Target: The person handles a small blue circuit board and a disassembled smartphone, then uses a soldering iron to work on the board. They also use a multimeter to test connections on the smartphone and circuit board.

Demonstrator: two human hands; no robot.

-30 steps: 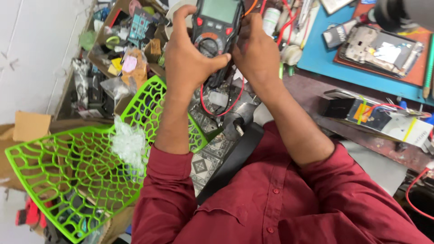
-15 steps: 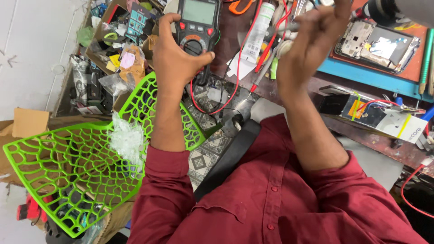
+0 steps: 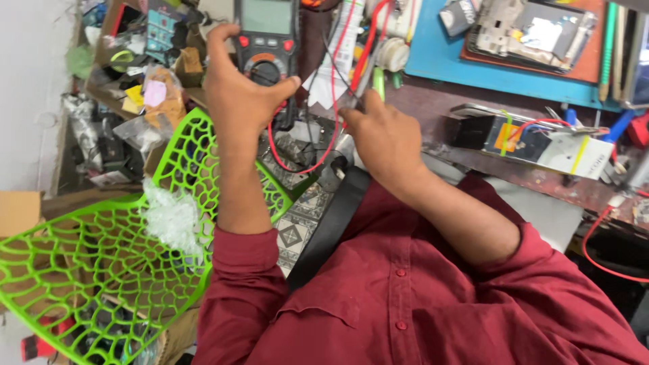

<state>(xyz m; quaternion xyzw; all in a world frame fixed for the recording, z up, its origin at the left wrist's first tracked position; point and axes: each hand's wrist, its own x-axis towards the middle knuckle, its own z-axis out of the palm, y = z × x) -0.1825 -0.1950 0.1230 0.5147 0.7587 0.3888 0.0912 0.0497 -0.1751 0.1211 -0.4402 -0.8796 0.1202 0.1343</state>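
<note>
My left hand (image 3: 240, 98) grips a black and red handheld meter (image 3: 267, 37) with a grey screen and a round dial, thumb resting beside the dial. Red and black probe leads (image 3: 307, 145) loop down from the meter between my hands. My right hand (image 3: 385, 138) is closed around the leads and a thin probe near the bench edge, just right of the meter. Both arms wear dark red sleeves.
A green lattice plastic chair (image 3: 101, 257) stands at the left. A blue mat (image 3: 473, 64) holds an opened phone (image 3: 534, 34). A battery pack with wires (image 3: 534, 138) lies on the brown bench. Cluttered shelves of small parts (image 3: 128, 101) fill the upper left.
My right hand came down from the raised position over the bench to the leads beside the meter. My left hand kept hold of the meter.
</note>
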